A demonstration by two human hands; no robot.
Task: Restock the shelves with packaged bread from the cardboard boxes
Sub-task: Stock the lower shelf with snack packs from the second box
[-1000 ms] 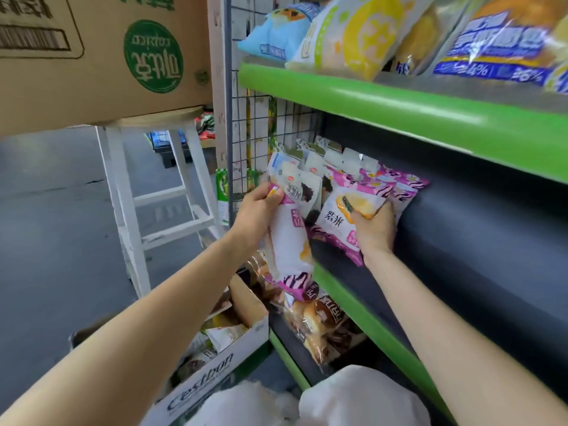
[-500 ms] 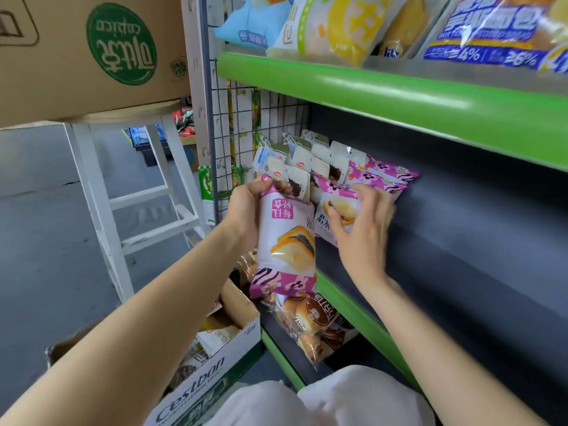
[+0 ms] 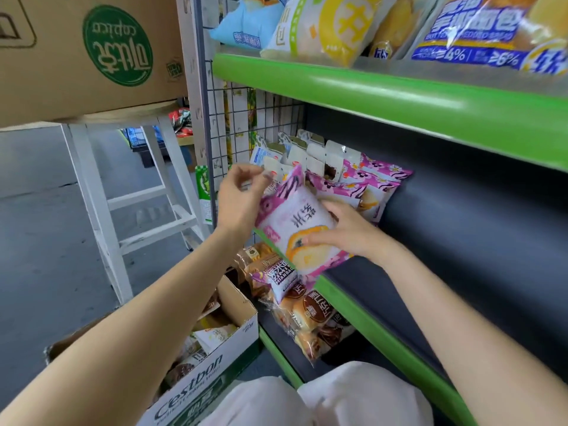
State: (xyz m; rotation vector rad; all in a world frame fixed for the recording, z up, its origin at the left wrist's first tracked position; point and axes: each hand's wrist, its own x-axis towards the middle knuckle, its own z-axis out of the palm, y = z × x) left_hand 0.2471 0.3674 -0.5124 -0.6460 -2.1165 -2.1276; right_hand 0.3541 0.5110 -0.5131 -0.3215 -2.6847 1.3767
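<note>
Green-edged shelf [image 3: 384,93], person stocking bread.
Right hand [image 3: 350,232] grips pink bread pack [image 3: 295,222]; left hand [image 3: 242,195] loose, empty. Pack looks light, soft, slippery; hold edges.

a shop: green shelves [image 3: 384,96] stocked with packaged bread [image 3: 325,29]

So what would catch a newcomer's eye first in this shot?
The pink-and-white bread packet, tilted at the middle shelf's green front edge, with the right hand on it and the left hand alongside. Then the brown cardboard box on the white stool, upper left.
</note>
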